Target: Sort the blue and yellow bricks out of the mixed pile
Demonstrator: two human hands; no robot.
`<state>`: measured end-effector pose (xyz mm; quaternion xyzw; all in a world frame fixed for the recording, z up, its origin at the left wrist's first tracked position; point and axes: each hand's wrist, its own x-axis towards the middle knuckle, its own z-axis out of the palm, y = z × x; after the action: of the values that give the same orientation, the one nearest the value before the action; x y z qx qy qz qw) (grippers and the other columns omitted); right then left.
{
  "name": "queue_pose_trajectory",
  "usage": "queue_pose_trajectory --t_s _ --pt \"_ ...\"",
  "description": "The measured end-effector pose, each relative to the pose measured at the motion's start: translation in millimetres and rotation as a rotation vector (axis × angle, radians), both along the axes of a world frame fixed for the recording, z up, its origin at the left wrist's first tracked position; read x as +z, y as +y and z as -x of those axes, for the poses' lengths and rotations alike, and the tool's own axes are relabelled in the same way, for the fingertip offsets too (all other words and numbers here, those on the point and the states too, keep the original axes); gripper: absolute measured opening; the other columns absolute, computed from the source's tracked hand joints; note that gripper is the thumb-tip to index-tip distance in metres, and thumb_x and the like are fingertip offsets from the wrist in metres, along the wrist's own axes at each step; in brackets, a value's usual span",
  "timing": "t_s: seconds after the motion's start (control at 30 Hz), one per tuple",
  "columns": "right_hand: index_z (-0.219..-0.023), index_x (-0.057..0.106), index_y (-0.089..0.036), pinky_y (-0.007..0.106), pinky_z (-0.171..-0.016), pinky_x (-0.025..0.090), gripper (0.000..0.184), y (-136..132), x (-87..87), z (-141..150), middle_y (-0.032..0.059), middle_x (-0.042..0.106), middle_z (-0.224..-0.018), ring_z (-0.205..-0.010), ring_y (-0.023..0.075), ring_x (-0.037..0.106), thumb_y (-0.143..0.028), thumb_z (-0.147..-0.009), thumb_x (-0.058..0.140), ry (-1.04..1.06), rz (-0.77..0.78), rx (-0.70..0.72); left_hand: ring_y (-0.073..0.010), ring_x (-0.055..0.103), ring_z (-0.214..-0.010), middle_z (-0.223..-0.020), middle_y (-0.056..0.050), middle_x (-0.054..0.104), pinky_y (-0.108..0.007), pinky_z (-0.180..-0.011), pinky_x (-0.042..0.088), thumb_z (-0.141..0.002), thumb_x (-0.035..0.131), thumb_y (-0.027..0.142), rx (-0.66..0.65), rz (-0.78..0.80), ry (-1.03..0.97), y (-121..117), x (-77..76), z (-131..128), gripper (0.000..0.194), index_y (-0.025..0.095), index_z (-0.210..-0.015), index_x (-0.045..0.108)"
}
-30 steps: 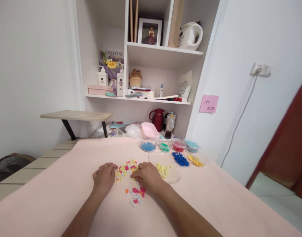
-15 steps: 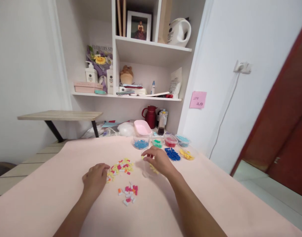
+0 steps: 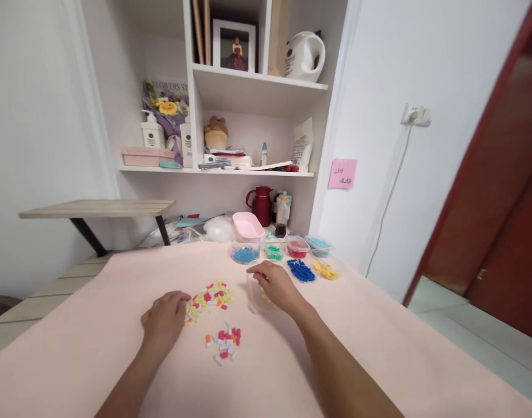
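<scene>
My left hand (image 3: 165, 316) rests on the pink tabletop with its fingers loosely bent, their tips at the left edge of a pile of small bricks (image 3: 220, 294), mostly pale yellow with some pink, white and orange. Over a clear plastic container (image 3: 254, 303) is my right hand (image 3: 272, 283), fingers curved down and apart, no brick visible in them. Pale yellow bricks (image 3: 265, 296) lie inside that container, partly hidden by the hand. Nearer to me sits a smaller group of white, pink and orange bricks (image 3: 226, 342).
Behind my right hand stand clear tubs of light blue (image 3: 245, 255), green (image 3: 273, 252) and red (image 3: 298, 249) pieces, plus dark blue (image 3: 301, 270) and yellow (image 3: 326, 270) ones. Farther back are a pink basin (image 3: 247, 225), a red jug (image 3: 261, 206) and a bottle (image 3: 281, 217).
A yellow brick seen at my right fingertips is no longer visible there. The right hand stays over the container, and the left hand keeps its place by the pile. The view has shifted slightly.
</scene>
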<state>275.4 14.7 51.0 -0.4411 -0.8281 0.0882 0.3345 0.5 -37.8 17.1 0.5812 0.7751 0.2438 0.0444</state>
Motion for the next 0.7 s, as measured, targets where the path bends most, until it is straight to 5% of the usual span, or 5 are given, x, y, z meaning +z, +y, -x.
queue_pose_trajectory --t_s 0.3,0.47,0.7 --pt "-0.112 0.069 -0.022 0.037 -0.083 0.034 0.032 -26.0 -11.8 54.9 0.0118 0.066 -0.105 -0.1 0.0259 0.053 -0.01 -0.088 0.051 -0.489 -0.025 0.064 -0.0229 0.055 -0.116 -0.118 -0.001 0.069 -0.043 -0.097 0.036 -0.089 0.037 0.021 -0.016 -0.049 -0.02 -3.4 -3.7 0.5 0.033 0.03 -0.095 0.069" --pt "-0.106 0.072 -0.03 0.034 -0.084 0.033 0.033 -17.9 -15.9 45.9 0.0056 0.068 -0.101 -0.098 0.0221 0.054 -0.011 -0.089 0.051 -0.347 0.046 0.14 -0.0229 0.055 -0.116 -0.119 -0.001 0.069 -0.044 -0.099 0.034 -0.089 0.037 0.021 -0.021 -0.045 -0.028 -3.9 -4.6 0.0 0.034 0.03 -0.096 0.069" --pt "-0.102 0.074 -0.027 0.032 -0.086 0.035 0.027 -9.7 -11.9 30.2 0.0041 0.07 -0.094 -0.097 0.0211 0.055 -0.013 -0.085 0.059 -0.19 0.077 0.053 -0.0232 0.055 -0.116 -0.118 0.0 0.069 -0.044 -0.099 0.034 -0.089 0.037 0.021 -0.012 -0.057 -0.044 -2.8 -6.1 0.3 0.034 0.03 -0.094 0.069"
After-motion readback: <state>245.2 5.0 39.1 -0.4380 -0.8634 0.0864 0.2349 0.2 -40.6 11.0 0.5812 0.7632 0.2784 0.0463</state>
